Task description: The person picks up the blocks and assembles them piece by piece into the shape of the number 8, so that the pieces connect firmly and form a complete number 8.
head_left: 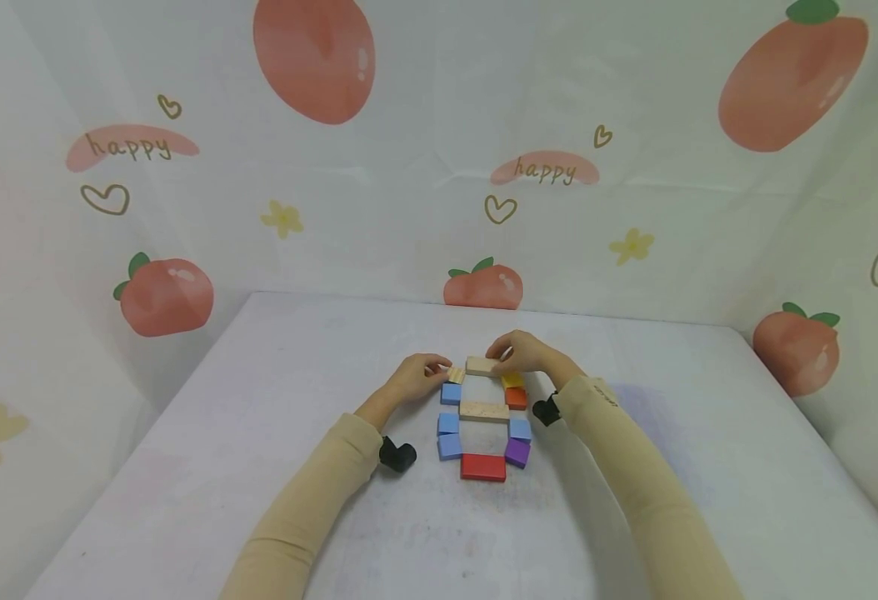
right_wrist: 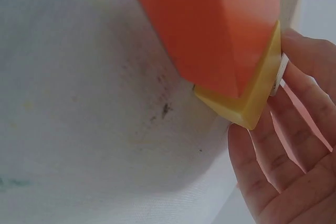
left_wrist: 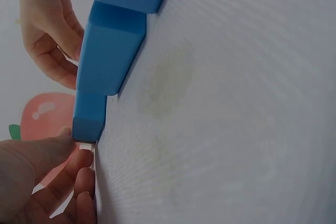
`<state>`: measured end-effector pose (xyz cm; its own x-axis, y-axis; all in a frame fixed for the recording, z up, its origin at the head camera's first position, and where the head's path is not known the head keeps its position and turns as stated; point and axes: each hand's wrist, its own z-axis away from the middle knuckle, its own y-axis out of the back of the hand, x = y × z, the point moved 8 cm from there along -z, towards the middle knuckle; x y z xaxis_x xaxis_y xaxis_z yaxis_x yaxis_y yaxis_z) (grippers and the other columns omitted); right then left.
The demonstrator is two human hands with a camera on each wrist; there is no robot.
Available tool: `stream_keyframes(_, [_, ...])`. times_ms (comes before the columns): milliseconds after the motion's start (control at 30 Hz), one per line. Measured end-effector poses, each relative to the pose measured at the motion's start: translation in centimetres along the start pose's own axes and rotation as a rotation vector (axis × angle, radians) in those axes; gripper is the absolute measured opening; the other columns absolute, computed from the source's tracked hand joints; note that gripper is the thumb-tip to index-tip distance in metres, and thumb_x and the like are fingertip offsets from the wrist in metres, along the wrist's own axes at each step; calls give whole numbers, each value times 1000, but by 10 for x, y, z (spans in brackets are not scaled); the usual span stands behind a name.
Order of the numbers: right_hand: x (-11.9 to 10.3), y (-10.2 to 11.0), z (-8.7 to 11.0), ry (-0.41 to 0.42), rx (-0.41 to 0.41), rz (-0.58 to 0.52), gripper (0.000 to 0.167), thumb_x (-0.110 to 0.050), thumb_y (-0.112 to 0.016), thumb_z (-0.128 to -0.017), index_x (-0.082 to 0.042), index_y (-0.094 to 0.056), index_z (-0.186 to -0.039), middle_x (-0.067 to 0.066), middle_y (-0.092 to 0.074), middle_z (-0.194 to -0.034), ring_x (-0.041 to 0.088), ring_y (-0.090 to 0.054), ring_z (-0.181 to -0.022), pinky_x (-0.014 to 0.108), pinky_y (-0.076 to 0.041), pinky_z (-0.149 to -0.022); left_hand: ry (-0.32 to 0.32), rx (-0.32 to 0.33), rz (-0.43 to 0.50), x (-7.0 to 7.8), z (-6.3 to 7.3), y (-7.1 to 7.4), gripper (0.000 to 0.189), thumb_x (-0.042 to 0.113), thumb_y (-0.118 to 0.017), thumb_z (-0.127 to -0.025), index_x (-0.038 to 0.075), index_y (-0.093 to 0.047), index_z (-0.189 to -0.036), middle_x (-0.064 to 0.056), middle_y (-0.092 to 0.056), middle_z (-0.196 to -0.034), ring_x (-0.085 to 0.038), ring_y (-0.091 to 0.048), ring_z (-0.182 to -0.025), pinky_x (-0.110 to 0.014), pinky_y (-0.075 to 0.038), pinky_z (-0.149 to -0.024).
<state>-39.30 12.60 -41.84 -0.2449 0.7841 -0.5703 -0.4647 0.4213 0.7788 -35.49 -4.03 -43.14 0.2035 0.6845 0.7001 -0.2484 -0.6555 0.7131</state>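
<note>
In the head view my right hand [head_left: 523,352] grips the right end of a plain wooden block [head_left: 481,366] at the far end of a ladder-shaped block layout. The right wrist view shows the thumb against that wooden block [right_wrist: 289,11], with the fingers behind it and a yellow block [right_wrist: 257,100]. My left hand [head_left: 418,377] pinches a small striped wooden block [head_left: 456,376] at the layout's far left corner. In the left wrist view this left hand [left_wrist: 42,182] mostly hides it, beyond a blue block [left_wrist: 89,116].
Nearer me, blue blocks [head_left: 449,423] line the left side; orange [head_left: 516,399], light blue and purple blocks [head_left: 517,452] line the right. A second wooden block [head_left: 484,412] crosses the middle, and a red block [head_left: 483,467] closes the near end. A fruit-print cloth hangs behind the white table [head_left: 319,358].
</note>
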Motion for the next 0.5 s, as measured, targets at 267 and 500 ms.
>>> stream_keyframes(267, [-2,0,1,8,3,4,28,-17,-67,-84,-5,-66,-110,14,-64,-112,28,-60,-103,40,-49,-94,-11,6,-4,1,0,1,26,16,-58,-92,9,-64,-116,-11,-64,-102,-21,-59,-94,-35,-49,-85])
stream_keyframes(500, [-3,-1,0,14,2,7,27,-17,-67,-85,-6,-66,-110,13,-64,-111,27,-59,-103,40,-48,-94,-14,3,1,0,0,0,27,16,-58,-91,9,-64,-116,-11,-64,-102,-22,-59,-95,-35,-49,-85])
